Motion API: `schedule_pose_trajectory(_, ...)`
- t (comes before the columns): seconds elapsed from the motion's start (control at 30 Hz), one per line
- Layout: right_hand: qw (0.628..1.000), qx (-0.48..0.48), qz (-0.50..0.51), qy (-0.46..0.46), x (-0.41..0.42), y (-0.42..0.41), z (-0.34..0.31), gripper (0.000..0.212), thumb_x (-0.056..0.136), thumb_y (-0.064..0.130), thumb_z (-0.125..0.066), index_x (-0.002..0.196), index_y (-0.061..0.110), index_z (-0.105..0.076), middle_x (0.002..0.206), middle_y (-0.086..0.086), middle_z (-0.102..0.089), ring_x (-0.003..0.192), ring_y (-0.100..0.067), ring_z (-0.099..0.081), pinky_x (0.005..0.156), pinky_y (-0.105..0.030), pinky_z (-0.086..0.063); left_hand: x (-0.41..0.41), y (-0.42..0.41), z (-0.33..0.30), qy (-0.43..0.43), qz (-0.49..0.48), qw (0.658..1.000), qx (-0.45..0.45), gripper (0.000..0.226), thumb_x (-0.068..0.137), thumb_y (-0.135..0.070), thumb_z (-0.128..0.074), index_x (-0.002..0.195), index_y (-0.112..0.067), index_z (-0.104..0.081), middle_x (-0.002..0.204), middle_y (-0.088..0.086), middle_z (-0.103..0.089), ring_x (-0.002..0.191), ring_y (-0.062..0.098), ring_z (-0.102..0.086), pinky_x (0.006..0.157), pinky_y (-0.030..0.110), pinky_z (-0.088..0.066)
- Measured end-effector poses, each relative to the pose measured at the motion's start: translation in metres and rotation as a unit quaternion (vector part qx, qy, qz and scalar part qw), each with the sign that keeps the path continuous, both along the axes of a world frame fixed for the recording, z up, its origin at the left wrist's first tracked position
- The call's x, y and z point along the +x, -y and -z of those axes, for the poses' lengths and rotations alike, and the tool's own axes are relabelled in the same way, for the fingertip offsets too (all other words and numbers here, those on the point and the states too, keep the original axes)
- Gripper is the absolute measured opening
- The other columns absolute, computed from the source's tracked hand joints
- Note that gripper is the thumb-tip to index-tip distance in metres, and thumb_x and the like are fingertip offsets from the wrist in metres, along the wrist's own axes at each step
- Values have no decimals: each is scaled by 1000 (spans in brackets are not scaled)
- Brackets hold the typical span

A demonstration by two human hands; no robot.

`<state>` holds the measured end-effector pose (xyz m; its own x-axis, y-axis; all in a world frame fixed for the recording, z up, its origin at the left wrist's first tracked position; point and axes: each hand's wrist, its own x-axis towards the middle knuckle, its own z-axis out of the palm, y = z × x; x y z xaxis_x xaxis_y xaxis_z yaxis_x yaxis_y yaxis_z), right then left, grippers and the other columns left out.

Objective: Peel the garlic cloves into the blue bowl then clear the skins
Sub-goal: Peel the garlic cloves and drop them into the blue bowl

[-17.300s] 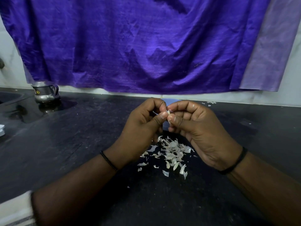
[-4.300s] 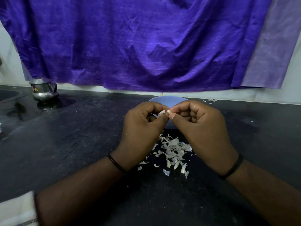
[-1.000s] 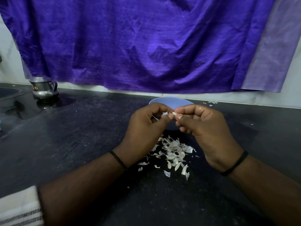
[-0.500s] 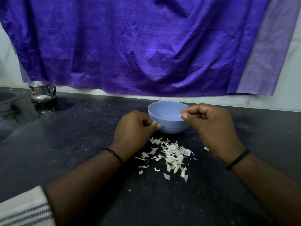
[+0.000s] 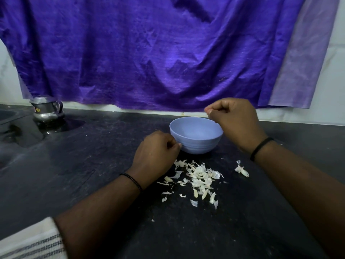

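Observation:
The blue bowl (image 5: 197, 144) stands on the black counter (image 5: 93, 165) near the back wall; I cannot see what is inside it. My right hand (image 5: 235, 122) hovers over the bowl's right rim, fingertips pinched on something small and pale, seemingly a garlic clove. My left hand (image 5: 155, 156) rests low on the counter against the bowl's left side, fingers curled shut, and nothing shows in it. A pile of garlic skins (image 5: 199, 176) lies just in front of the bowl, between my forearms. One separate bit of skin (image 5: 241, 170) lies to the right, under my right wrist.
A small steel jug (image 5: 46, 110) stands at the back left beside a sink edge (image 5: 7, 116). A purple cloth (image 5: 149, 53) hangs over the wall behind. A striped white cloth (image 5: 28, 242) shows at the bottom left corner.
My hands have come apart. The right hand rose and moved back over the bowl's rim. The left hand dropped down beside the bowl. A bit of skin now lies to the right.

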<state>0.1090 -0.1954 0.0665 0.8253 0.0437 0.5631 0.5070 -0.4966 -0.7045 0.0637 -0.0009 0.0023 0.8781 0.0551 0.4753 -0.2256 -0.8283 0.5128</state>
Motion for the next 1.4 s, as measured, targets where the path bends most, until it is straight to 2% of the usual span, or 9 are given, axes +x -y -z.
schedule_pose_trajectory(0.17,997,25,-73,5,-32,12,12,20,85,5,-64,81,21,-76,76,5,-74,70,-7,-64,71,-24,-52,-3,-2,-2,0,30,999,-22,15,86,-14,-62,83,-23,-74,90,-7,-68,79,9,-62,73,29,-52)
schedule_pose_trajectory(0.3,982,-139,-125,-31,-45,15,29,12,86,17,-71,76,24,-75,69,12,-71,60,4,-59,59,-8,-41,-9,4,-7,-18,68,997,-24,15,87,-17,-64,76,-19,-74,83,-8,-68,74,4,-61,72,31,-53)
schedule_pose_trajectory(0.47,959,-239,-146,-39,-45,18,36,8,86,20,-74,80,26,-75,69,15,-70,66,3,-64,62,-11,-46,-14,5,-11,-56,102,992,-57,29,84,-29,-48,63,-11,-58,81,2,-61,73,18,-59,74,47,-51)
schedule_pose_trajectory(0.6,916,-302,-236,-122,-51,17,29,9,79,20,-82,83,25,-76,73,13,-72,65,2,-64,62,-15,-49,-15,5,-11,-62,123,984,-111,35,83,-35,-47,65,-5,-53,78,6,-57,73,27,-57,73,52,-48)
schedule_pose_trajectory(0.7,879,-345,-292,-153,-56,17,22,10,78,21,-83,84,25,-77,74,10,-72,64,2,-59,62,-15,-44,-11,7,-5,-66,122,988,-66,42,94,-36,-60,66,-5,-60,81,5,-60,73,22,-60,72,45,-52)
schedule_pose_trajectory(0.87,849,-394,-319,-148,-55,18,21,13,76,26,-85,86,31,-77,73,12,-66,66,0,-56,65,-22,-44,-8,5,0,-40,117,992,12,31,90,-35,-69,67,-14,-64,77,-4,-61,65,10,-57,63,37,-52)
schedule_pose_trajectory(1.07,843,-419,-297,-162,-55,15,24,14,80,28,-81,92,29,-75,79,19,-61,74,6,-56,67,-13,-42,-12,8,-3,-19,113,993,10,21,90,-35,-68,75,-20,-69,78,-6,-65,69,5,-59,65,33,-52)
schedule_pose_trajectory(1.27,838,-422,-292,-184,-58,14,23,4,85,24,-76,85,26,-73,74,19,-63,67,9,-56,62,-10,-40,-13,8,-2,-2,104,995,-8,19,91,-33,-68,78,-19,-71,78,-8,-68,69,4,-61,64,29,-52)
schedule_pose_trajectory(1.4,895,-306,-274,-171,-55,16,24,10,91,17,-68,85,24,-68,75,19,-71,67,5,-62,66,-17,-47,-13,9,-1,26,107,993,-51,14,91,-27,-67,79,-20,-70,70,-8,-67,61,4,-61,55,19,-46)
